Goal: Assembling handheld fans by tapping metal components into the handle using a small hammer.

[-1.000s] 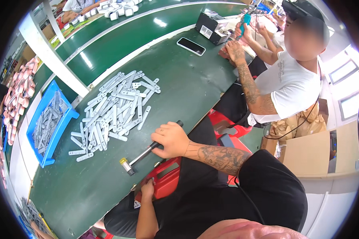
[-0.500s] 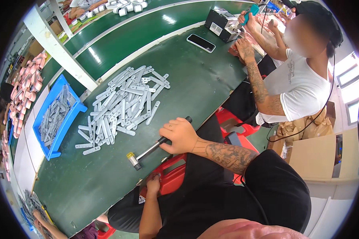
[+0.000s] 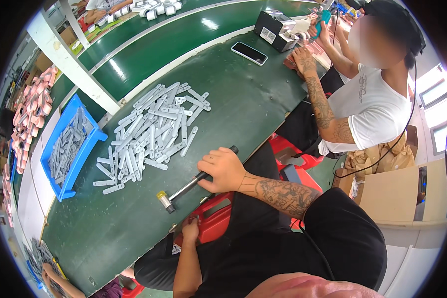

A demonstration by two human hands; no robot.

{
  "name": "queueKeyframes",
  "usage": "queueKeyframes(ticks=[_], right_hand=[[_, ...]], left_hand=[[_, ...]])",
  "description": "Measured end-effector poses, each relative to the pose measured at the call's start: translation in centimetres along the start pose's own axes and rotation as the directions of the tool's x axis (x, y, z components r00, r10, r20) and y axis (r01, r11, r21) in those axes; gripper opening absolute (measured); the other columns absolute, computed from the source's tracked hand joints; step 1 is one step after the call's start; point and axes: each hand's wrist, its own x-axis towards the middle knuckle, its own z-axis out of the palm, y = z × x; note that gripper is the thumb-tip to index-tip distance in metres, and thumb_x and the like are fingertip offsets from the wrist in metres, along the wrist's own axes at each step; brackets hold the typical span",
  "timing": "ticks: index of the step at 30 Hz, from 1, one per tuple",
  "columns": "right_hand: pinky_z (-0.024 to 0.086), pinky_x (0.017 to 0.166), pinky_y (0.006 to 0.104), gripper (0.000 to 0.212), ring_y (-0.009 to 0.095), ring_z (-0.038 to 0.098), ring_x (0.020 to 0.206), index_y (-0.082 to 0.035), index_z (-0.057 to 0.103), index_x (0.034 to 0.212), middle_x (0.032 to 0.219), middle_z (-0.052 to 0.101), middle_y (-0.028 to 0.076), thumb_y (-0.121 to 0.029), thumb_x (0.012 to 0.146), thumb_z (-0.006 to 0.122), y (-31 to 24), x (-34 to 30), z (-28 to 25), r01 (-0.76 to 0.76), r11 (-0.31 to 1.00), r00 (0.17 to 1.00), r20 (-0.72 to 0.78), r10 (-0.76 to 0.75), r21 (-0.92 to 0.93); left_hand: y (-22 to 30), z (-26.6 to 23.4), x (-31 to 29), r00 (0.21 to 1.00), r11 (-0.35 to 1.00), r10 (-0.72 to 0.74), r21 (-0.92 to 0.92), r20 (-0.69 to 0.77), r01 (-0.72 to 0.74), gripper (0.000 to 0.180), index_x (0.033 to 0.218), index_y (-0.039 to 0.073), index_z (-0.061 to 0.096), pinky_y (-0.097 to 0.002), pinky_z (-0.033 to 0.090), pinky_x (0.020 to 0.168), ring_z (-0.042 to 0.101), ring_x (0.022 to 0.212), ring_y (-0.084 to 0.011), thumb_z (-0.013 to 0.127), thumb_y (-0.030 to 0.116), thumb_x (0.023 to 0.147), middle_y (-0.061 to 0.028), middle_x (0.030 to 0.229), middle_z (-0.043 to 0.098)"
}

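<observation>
My right hand (image 3: 222, 170) is wrapped round the black grip of a small mallet (image 3: 184, 190), its forearm resting over the table's near edge. The mallet head, yellow at one end and black at the other, lies low at the green tabletop. Below the edge, beside a red plastic stool (image 3: 214, 218), is my left hand (image 3: 190, 230). Its fingers are curled closed, and what they hold, if anything, is too small to make out. Beyond the mallet lies a loose heap of flat grey plastic strips (image 3: 156, 126) with rounded ends.
A blue bin (image 3: 73, 185) of similar grey strips stands left of the heap, near a white post (image 3: 67, 59). A phone (image 3: 249, 53) lies farther back by a black-and-silver machine (image 3: 275, 32). At right, a co-worker in a white shirt (image 3: 372, 107) holds a teal tool (image 3: 323, 21).
The co-worker's teal tool has shifted slightly to the right and down. My hands, the mallet and the heap stay essentially where they were.
</observation>
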Motion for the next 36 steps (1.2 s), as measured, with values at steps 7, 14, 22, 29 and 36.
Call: queueKeyframes(ticks=[7, 14, 22, 29, 36], right_hand=[[0.044, 0.07, 0.0403, 0.032, 0.025, 0.062, 0.076, -0.014, 0.061, 0.088, 0.079, 0.056, 0.003, -0.031, 0.075, 0.085, 0.04, 0.14, -0.01, 0.022, 1.0, 0.997, -0.078, -0.021, 0.003], [0.047, 0.076, 0.0417, 0.036, 0.026, 0.065, 0.083, -0.012, 0.066, 0.096, 0.086, 0.062, 0.004, -0.035, 0.077, 0.086, 0.04, 0.02, -0.1, 0.001, 1.0, 1.0, 0.004, -0.001, -0.01], [0.047, 0.076, 0.0416, 0.036, 0.026, 0.065, 0.084, -0.012, 0.067, 0.097, 0.086, 0.062, 0.004, -0.035, 0.076, 0.086, 0.08, -0.05, -0.09, 0.0, 1.0, 1.0, 0.009, 0.0, -0.006], [0.047, 0.075, 0.0413, 0.037, 0.025, 0.065, 0.083, -0.012, 0.067, 0.097, 0.085, 0.063, 0.004, -0.034, 0.075, 0.086, -0.03, 0.07, -0.19, 0.006, 1.0, 1.0, -0.004, -0.006, 0.002], [0.047, 0.075, 0.0414, 0.037, 0.026, 0.065, 0.084, -0.011, 0.067, 0.097, 0.085, 0.063, 0.004, -0.034, 0.075, 0.086, 0.19, 0.01, -0.28, 0.001, 1.0, 1.0, 0.01, -0.001, 0.0]], left_hand=[[0.06, 0.32, -0.01, 1.0, 1.0, 0.003, -0.003, 0.003, -0.003, 0.022, 0.118, 0.004, 0.074, -0.0315, 0.059, 0.074, 0.072, 0.079, -0.0163, 0.061, 0.004, 0.1, -0.0088, 0.093, 0.077], [-0.36, 0.08, 0.27, 0.999, 0.999, -0.036, 0.025, 0.0, 0.036, 0.022, 0.118, 0.005, 0.075, -0.0309, 0.057, 0.075, 0.071, 0.079, -0.0155, 0.063, 0.005, 0.1, -0.0086, 0.093, 0.078], [-0.14, 0.07, -0.04, 0.997, 0.997, -0.069, 0.021, -0.014, 0.07, 0.022, 0.117, 0.003, 0.074, -0.0316, 0.057, 0.074, 0.071, 0.079, -0.0163, 0.062, 0.007, 0.1, -0.0093, 0.093, 0.077], [0.01, -0.01, 0.0, 0.993, 0.993, -0.116, -0.005, -0.014, 0.116, 0.018, 0.115, -0.002, 0.071, -0.0313, 0.059, 0.071, 0.07, 0.077, -0.016, 0.059, 0.004, 0.103, -0.0082, 0.095, 0.073], [0.25, 0.12, 0.05, 0.992, 0.992, -0.125, 0.012, -0.012, 0.125, 0.016, 0.113, -0.002, 0.071, -0.0316, 0.058, 0.071, 0.07, 0.076, -0.0161, 0.06, 0.005, 0.103, -0.0087, 0.096, 0.074]])
